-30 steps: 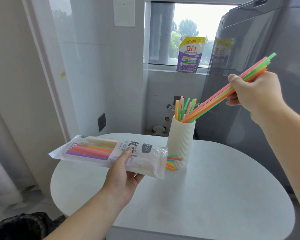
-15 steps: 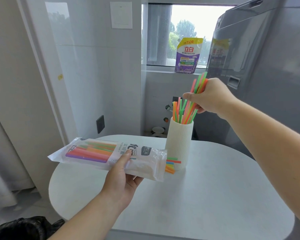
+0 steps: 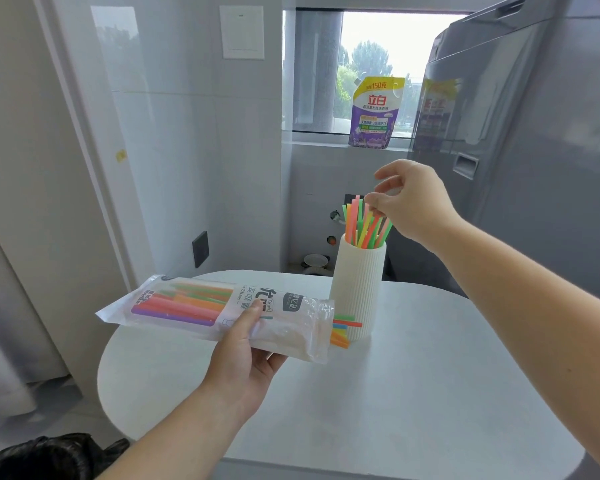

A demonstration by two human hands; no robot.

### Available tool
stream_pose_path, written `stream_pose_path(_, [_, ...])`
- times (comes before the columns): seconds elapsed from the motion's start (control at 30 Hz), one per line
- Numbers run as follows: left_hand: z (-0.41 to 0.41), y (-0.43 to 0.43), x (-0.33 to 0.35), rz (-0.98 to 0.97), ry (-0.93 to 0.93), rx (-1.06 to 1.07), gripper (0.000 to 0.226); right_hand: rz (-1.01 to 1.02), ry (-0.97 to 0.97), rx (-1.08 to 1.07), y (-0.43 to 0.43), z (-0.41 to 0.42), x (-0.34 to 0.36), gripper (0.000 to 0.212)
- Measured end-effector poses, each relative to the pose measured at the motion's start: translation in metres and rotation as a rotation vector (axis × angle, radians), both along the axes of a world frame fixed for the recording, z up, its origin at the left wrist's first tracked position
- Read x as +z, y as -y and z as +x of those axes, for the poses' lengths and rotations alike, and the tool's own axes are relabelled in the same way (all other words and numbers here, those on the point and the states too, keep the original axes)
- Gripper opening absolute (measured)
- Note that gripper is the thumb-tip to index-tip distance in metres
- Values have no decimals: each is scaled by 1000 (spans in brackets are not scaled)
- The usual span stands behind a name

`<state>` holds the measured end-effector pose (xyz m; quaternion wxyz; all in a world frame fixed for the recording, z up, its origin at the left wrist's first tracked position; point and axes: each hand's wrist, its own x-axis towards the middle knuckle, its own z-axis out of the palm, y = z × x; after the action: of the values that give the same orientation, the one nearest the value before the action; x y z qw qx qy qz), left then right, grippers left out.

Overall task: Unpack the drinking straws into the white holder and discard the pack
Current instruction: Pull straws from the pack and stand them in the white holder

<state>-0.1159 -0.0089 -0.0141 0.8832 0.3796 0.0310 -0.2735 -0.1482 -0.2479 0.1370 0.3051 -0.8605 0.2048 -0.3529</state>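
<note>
straws (image 3: 362, 223) stand fanned in the white holder (image 3: 355, 289) on the table (image 3: 430, 393), their tops touched by the loosely open right hand (image 3: 409, 202), by which nothing is held. the pack (image 3: 215, 310) is gripped by the left hand (image 3: 246, 355), its mouth beside the holder's base, with loose straws (image 3: 343, 329) poking out. the tops should be tapped down gently so the holder is not tipped.

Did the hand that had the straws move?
Yes. The right hand came left and slightly down, from in front of the grey appliance to just over the white holder.

Purple detergent pouch (image 3: 376, 112) on sill; black bag (image 3: 45, 455) below.
</note>
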Motion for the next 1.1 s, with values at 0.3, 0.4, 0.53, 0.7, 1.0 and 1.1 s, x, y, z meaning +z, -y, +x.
stream_pose_path(0.3, [0,-3,3,-9,3,0,27,143,281,-113,-23,-45,-36,21])
stream_pose_path(0.4, [-1,-3,4,-9,11,0,26,289,26,-37,-43,-59,-76,35])
stream_pose_path(0.53, [-4,-2,5,2,62,-8,23,437,-365,80,-66,-67,-118,37])
stream_pose_path(0.7, [-7,-2,7,6,135,-19,23,696,-254,203,-72,-69,-126,28])
stream_pose_path(1.0, [-4,-3,6,11,136,-2,22,801,-172,309,-74,-73,-126,20])
stream_pose_path(1.1, [-4,-3,7,15,127,-1,21,718,-154,303,-74,-74,-125,11])
